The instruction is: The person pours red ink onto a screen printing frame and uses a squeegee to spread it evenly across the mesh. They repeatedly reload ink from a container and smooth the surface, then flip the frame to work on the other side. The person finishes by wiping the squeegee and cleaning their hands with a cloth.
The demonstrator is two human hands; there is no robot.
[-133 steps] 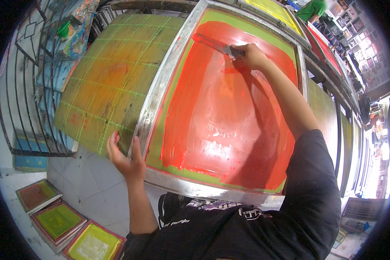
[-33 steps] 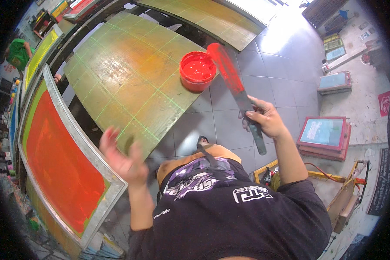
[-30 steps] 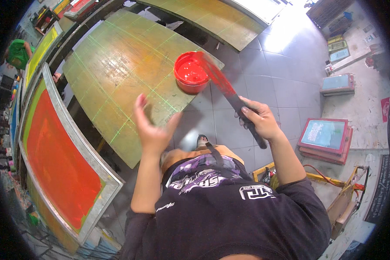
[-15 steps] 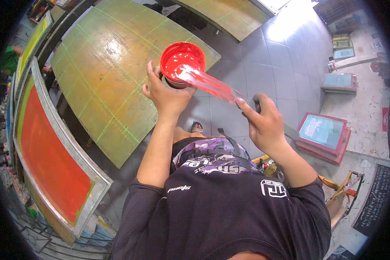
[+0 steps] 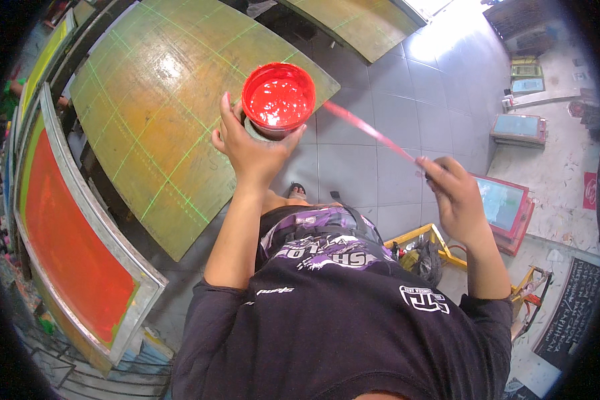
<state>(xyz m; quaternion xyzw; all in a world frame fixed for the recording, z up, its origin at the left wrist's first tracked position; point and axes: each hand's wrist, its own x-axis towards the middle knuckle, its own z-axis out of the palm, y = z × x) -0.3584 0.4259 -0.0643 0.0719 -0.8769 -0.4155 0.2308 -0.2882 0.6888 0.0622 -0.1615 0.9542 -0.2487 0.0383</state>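
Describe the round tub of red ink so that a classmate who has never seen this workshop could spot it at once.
Start at the large yellow-green gridded table and follow its near corner. There the left hand grips the round tub of red ink. Nothing else nearby is a circular, glossy red container.

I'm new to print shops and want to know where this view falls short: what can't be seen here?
- How full the red ink tub is: the head view shows only its surface.
- The tub's side: the left hand wraps it.
- The squeegee handle: inside the right hand.
- The red screen frame: its lower end darkens toward the fisheye rim.
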